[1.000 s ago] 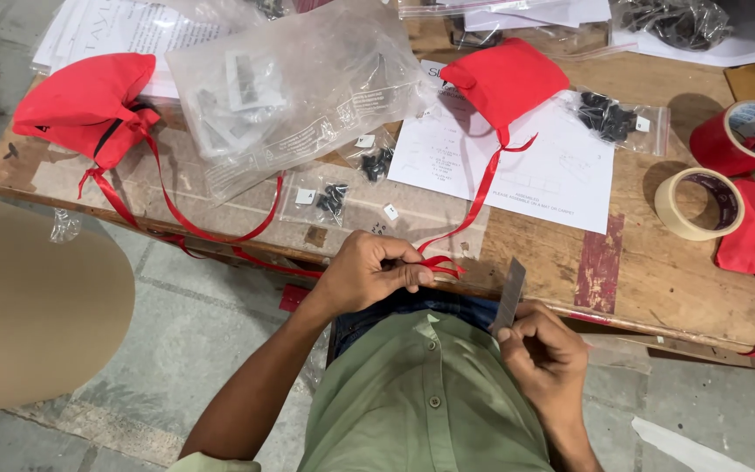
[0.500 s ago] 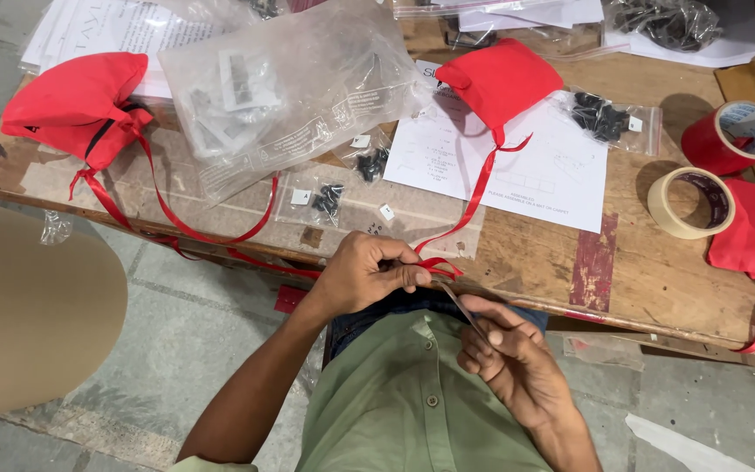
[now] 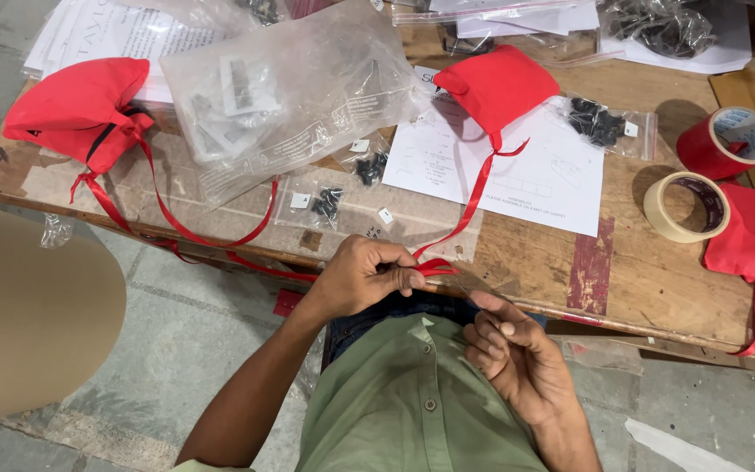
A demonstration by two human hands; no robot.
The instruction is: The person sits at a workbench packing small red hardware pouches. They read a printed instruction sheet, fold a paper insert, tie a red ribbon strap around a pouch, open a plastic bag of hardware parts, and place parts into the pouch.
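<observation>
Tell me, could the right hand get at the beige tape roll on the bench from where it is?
Probably yes. The right hand is open at the bench edge, and only bare wood lies between it and the beige tape roll; nothing seems to block it.

Single head-worn view, looking steeply down from above.
Close over the left hand (image 3: 369, 278) and right hand (image 3: 510, 351) at the near edge of the worn wooden worktable (image 3: 657, 280); facing across its cluttered top, grey floor at left.

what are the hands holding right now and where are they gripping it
The left hand pinches the loose end of the red ribbon that runs from the red pouch. The right hand is curled beside it; whether it holds anything cannot be told.
</observation>
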